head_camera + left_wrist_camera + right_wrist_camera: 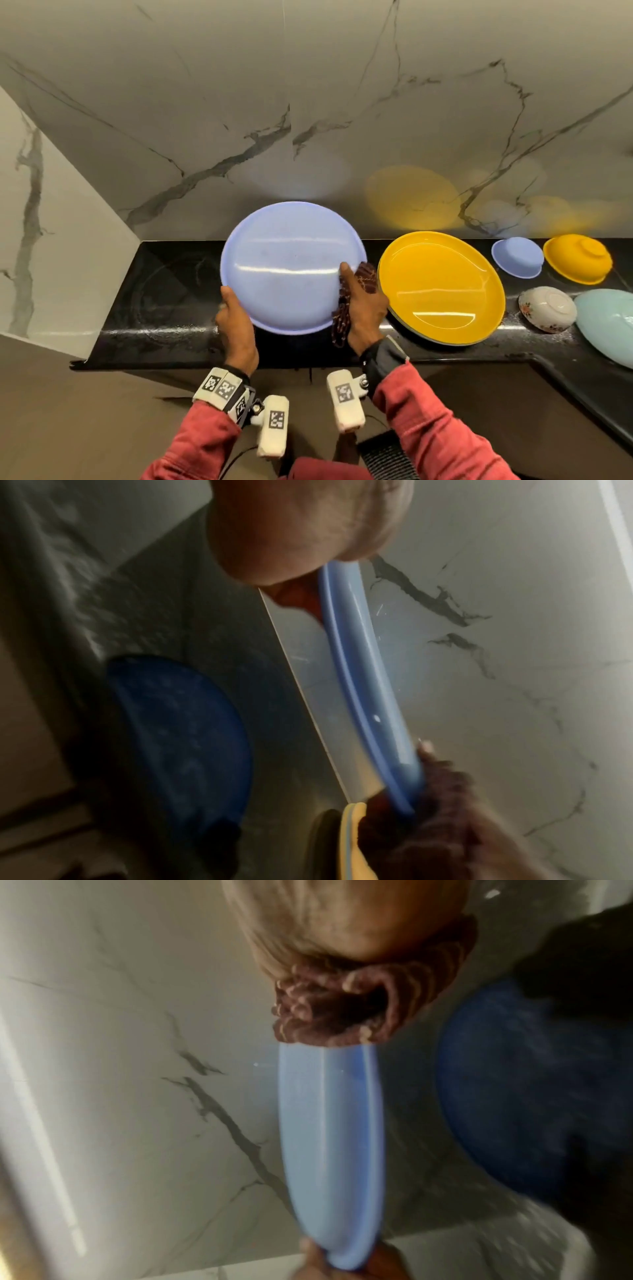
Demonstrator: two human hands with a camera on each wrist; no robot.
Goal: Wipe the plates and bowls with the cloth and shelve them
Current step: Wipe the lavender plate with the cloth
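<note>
A large pale-blue plate [291, 267] is held tilted above the black counter [154, 308]. My left hand [236, 322] grips its left rim, thumb on the face. My right hand [363, 305] pinches the right rim through a dark brown-red cloth [366, 277], thumb on the plate's face. In the left wrist view the plate [359, 669] shows edge-on, with the cloth [441, 804] at its far end. In the right wrist view the cloth [342, 1010] is bunched over the plate [329, 1150] rim, and the other hand [342, 1264] holds the far rim.
On the counter to the right lie a yellow plate [442, 287] on a stack, an upturned blue bowl [517, 257], an upturned yellow bowl [579, 257], a floral white bowl [548, 308] and a pale-green dish [609, 325]. A marble wall [308, 120] stands behind.
</note>
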